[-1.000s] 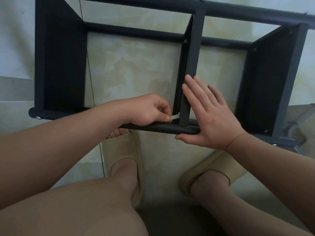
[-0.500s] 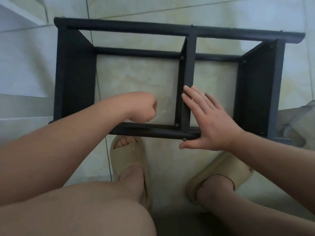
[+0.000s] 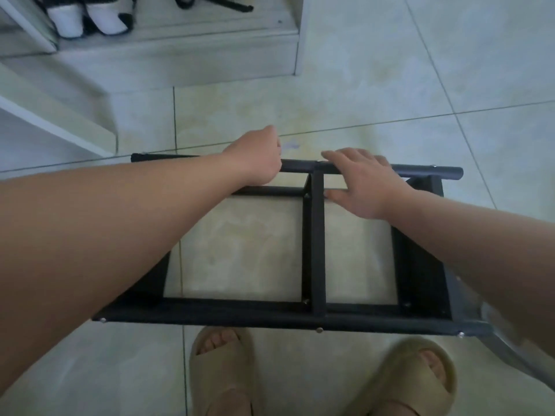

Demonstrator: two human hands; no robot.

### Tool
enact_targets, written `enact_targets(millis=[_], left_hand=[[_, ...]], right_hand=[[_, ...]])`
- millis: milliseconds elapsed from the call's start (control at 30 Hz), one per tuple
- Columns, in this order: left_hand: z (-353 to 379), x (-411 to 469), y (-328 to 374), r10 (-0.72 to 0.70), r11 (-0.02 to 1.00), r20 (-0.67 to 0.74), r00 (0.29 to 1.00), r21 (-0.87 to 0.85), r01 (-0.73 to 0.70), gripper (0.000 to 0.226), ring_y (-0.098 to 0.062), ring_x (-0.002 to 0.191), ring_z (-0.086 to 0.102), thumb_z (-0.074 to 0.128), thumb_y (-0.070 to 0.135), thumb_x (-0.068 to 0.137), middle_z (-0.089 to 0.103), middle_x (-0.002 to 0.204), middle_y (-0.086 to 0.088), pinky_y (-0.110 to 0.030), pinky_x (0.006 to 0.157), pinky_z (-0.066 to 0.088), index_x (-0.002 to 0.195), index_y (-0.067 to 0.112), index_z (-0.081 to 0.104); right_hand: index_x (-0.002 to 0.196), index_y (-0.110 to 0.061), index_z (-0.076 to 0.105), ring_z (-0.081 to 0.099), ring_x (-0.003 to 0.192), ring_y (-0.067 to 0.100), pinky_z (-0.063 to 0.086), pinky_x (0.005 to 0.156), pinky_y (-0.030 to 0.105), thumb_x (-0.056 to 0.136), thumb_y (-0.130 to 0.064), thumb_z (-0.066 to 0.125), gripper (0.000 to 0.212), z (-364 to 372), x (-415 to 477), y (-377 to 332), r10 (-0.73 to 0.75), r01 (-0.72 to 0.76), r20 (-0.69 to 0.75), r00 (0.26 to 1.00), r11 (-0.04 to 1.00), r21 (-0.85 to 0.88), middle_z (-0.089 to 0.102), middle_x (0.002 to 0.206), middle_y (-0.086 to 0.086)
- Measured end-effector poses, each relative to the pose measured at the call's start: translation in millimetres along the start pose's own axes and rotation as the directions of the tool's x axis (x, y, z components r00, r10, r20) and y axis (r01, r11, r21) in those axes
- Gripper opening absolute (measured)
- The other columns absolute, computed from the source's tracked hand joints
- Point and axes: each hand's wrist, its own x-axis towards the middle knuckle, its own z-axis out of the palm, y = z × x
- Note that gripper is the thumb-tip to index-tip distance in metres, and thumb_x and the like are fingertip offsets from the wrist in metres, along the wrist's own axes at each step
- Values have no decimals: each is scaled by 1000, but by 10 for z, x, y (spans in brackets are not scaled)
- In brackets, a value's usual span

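The left hand [image 3: 258,157] shows only its back; its fingers curl out of sight, so whether they grip the far rail [image 3: 420,169] or pinch something cannot be told. The left forearm covers the left side of the black frame [image 3: 314,250]; the right forearm hides part of its right panel. The right hand [image 3: 368,183] lies over the rail's joint with the centre bar. Both slippers [image 3: 222,379] are cut off by the bottom edge. The shoes [image 3: 90,16] on the low shelf [image 3: 210,31] are cropped at the top; a black thing [image 3: 216,3] beside them cannot be identified. A blurred grey bar [image 3: 516,358] runs off at the right; a faint purple mark [image 3: 290,144] on the floor is too small to tell.
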Motion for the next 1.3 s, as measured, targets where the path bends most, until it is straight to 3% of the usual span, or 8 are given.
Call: enact_targets(millis=[167, 433, 633, 833, 1000, 1100, 1233, 1300], left_hand=[[27, 368, -4, -42, 992, 119, 992, 126, 27, 20, -37, 89, 57, 38, 12, 101, 59, 105, -22, -43, 69, 42, 116, 2, 47], [30, 465, 22, -85, 989, 136, 987, 129, 67, 27, -31, 88, 59, 37, 19, 103, 60, 101, -13, -35, 74, 44, 121, 3, 50], [-504, -28, 260, -90, 994, 200, 976, 83, 74, 18, -13, 55, 60, 41, 14, 104, 59, 73, 0, -23, 47, 47, 108, 8, 58], [-801, -895, 471, -147, 978, 335, 931, 191, 86, 41, -13, 64, 61, 42, 6, 98, 63, 54, 7, -33, 86, 55, 63, 15, 61], [-624, -1550, 505, -129, 980, 311, 942, 184, 73, 28, -15, 80, 64, 47, 7, 101, 74, 98, -3, -23, 70, 50, 108, 1, 73], [-411, -1891, 456, -136, 990, 178, 975, 61, 127, 13, -17, 67, 57, 43, 5, 100, 57, 77, -4, -25, 51, 40, 109, 5, 53], [-78, -2331, 405, -164, 985, 56, 985, 70, 160, 20, -32, 91, 59, 41, 11, 99, 56, 90, -10, -38, 76, 43, 118, 8, 40], [90, -2525, 397, -160, 986, 29, 987, 57, 158, 15, -24, 79, 55, 39, 12, 99, 53, 85, -5, -39, 78, 41, 114, 11, 36]], right_hand=[[150, -27, 33, 43, 133, 31, 30, 109, 48, 102, -42, 47, 52, 119, 395, 142, 164, -147, 158, 974, 982, -116, 49, 144, 4], [126, -28, 49, 52, 103, 23, 42, 92, 43, 107, -35, 41, 22, 40, 261, 165, 142, -145, -30, 989, 981, -132, 57, 113, -2], [130, -29, 51, 51, 109, 25, 39, 94, 43, 106, -39, 45, 27, -430, -251, -136, 129, -141, -116, 985, 985, -104, 57, 119, -2], [128, -25, 53, 55, 108, 26, 43, 93, 42, 106, -36, 47, 26, -625, -998, -575, 107, -119, -123, 987, 989, -94, 53, 121, 1], [129, -22, 53, 53, 105, 26, 43, 94, 42, 107, -31, 46, 24, -491, -1532, -846, 108, -118, -107, 988, 989, -92, 51, 121, 1], [130, -22, 52, 52, 105, 27, 42, 93, 42, 107, -28, 45, 25, -365, -1835, -984, 109, -118, -103, 989, 989, -91, 50, 122, 3], [134, -23, 50, 53, 106, 28, 42, 92, 41, 105, -22, 46, 28, -167, -2200, -1099, 110, -117, -78, 991, 988, -101, 49, 125, 3], [136, -24, 49, 53, 107, 27, 43, 92, 40, 105, -21, 47, 31, -68, -2367, -1142, 128, -133, -52, 990, 987, -93, 49, 126, 3]])
